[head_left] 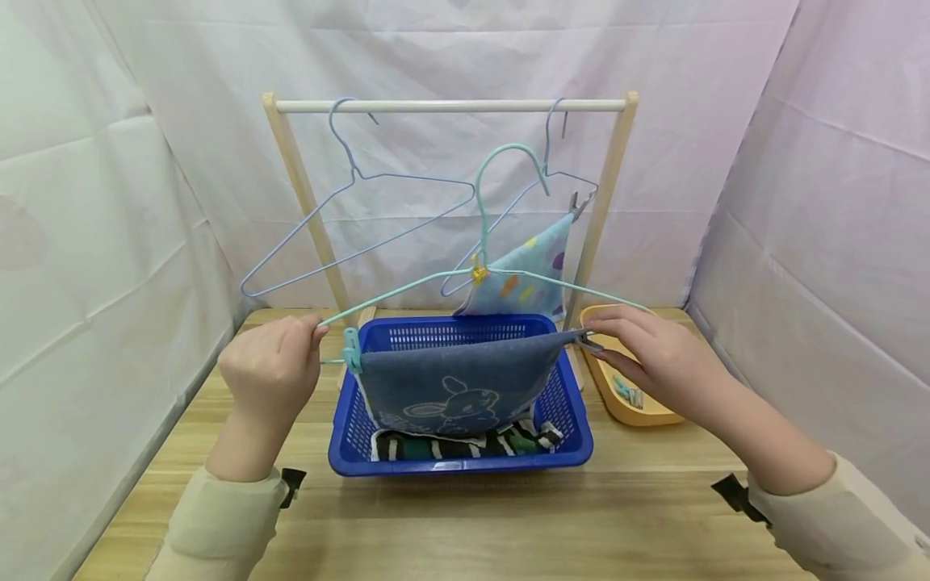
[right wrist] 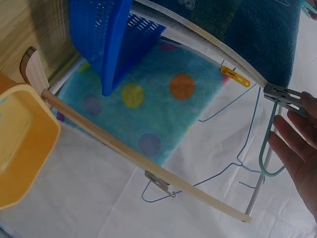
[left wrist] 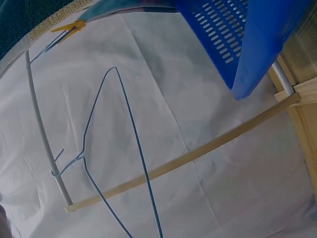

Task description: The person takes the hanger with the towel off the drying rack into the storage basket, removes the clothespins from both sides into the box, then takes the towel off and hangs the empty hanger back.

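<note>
My left hand (head_left: 272, 363) grips the left end of a mint-green wire hanger (head_left: 407, 288) held over a blue basket (head_left: 465, 466). A dark blue towel (head_left: 465, 375) with a white animal outline hangs over its lower bar. At the towel's left corner sits a teal clothespin (head_left: 352, 349). My right hand (head_left: 654, 359) pinches a grey clothespin (right wrist: 285, 97) at the right corner, between thumb and fingers. The left hand is out of sight in the left wrist view. In the basket lies a dark striped cloth (head_left: 465, 445).
Behind stands a wooden rack with a white rail (head_left: 450, 106). It carries a bare blue hanger (head_left: 298, 230) and another holding a spotted light blue towel (head_left: 523, 278) with a grey clip (head_left: 579, 205) and a yellow clothespin (right wrist: 235, 77). An orange tray (head_left: 647, 418) with clothespins stands right.
</note>
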Demonstrator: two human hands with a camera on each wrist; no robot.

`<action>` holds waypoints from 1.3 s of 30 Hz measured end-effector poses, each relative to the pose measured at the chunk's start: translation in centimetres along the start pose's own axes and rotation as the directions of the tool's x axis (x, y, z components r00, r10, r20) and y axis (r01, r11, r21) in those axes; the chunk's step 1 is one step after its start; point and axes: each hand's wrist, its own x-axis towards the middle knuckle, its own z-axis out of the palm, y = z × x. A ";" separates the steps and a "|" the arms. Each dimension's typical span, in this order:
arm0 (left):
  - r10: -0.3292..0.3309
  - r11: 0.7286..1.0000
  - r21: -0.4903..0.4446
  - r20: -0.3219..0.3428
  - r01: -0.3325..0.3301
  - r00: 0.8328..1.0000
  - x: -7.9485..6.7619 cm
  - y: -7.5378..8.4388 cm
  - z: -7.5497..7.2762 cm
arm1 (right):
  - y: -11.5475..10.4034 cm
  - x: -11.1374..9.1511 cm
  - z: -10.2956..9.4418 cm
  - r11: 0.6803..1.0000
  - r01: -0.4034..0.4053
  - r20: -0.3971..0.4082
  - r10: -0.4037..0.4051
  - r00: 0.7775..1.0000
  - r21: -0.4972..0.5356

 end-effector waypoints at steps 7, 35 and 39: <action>0.010 1.000 0.013 0.001 -0.010 1.000 -0.3 -0.2 0.0 | -0.2 0.0 -0.1 0.999 0.038 -0.018 -0.039 0.999 -0.034; -0.009 1.000 -0.003 0.026 0.009 1.000 -0.1 -0.5 -0.5 | -0.6 0.5 -0.9 0.985 0.164 -0.176 -0.172 0.969 -0.062; -0.006 1.000 0.015 0.029 0.006 1.000 -0.5 -0.8 -0.6 | -0.4 0.3 -1.1 0.985 0.165 -0.207 -0.172 0.963 -0.053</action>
